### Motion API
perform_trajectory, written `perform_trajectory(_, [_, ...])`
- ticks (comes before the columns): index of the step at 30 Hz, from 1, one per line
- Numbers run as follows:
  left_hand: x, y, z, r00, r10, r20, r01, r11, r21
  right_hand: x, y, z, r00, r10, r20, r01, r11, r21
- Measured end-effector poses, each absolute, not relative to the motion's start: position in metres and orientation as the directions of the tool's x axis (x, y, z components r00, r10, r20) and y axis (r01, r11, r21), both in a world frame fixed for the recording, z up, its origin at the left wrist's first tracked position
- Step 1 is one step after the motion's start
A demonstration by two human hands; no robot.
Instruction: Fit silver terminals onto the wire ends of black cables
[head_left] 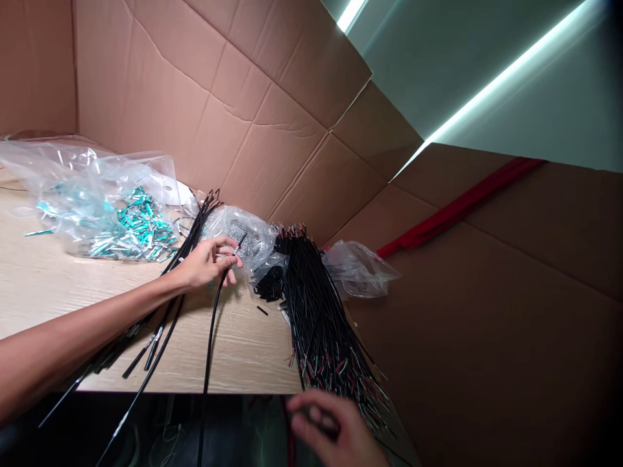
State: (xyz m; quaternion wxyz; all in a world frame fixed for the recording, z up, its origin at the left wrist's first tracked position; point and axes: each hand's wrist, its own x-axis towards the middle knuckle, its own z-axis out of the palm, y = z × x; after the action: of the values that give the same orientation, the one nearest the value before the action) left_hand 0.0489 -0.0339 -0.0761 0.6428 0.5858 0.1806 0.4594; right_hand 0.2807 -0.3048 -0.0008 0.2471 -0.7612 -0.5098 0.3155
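Pale tabletop (253,363): left hand (210,263) outstretched, pinching black cable (211,337); right hand (341,428) curled, grip unclear.

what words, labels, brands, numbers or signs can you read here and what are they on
None that can be read.
Black cable in the left hand: no print can be made out.
Bundle of black cables: none legible; any print would be too small.
Clear bag of teal pieces: no readable label.
Cardboard walls: creases only, no lettering visible.
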Motion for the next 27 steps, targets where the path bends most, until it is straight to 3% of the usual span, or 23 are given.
perform_trajectory(2, [0.050, -0.036, -0.077, 0.525, 0.793, 0.308, -0.332, -0.142, 0.932, 0.268, -0.259, 0.000, 0.219, 0.974, -0.059, 0.559, -0.175, -0.810])
perform_trajectory(5, [0.050, -0.039, -0.078, 0.508, 0.806, 0.305, -0.274, -0.184, 0.944, 0.245, -0.180, -0.006, 0.183, 0.956, 0.228, 0.509, 0.106, -0.854])
perform_trajectory(9, [0.052, -0.041, -0.081, 0.508, 0.805, 0.307, -0.202, -0.236, 0.951, 0.220, -0.096, -0.033, 0.183, 0.906, 0.382, 0.418, 0.280, -0.864])
perform_trajectory(14, [0.051, -0.037, -0.082, 0.601, 0.752, 0.271, -0.173, -0.209, 0.962, 0.211, -0.064, -0.056, 0.331, 0.842, 0.427, 0.378, 0.296, -0.877])
perform_trajectory(20, [0.046, -0.036, -0.078, 0.664, 0.711, 0.234, -0.152, -0.178, 0.972, 0.205, -0.070, -0.048, 0.230, 0.846, 0.482, 0.423, 0.358, -0.832])
perform_trajectory(23, [0.045, -0.039, -0.075, 0.707, 0.665, 0.242, -0.167, -0.176, 0.970, 0.202, -0.068, -0.051, 0.328, 0.812, 0.483, 0.409, 0.338, -0.847])
perform_trajectory(27, [0.044, -0.041, -0.068, 0.732, 0.630, 0.259, -0.214, -0.147, 0.966, 0.198, -0.060, -0.058, 0.510, 0.773, 0.377, 0.257, 0.281, -0.925])
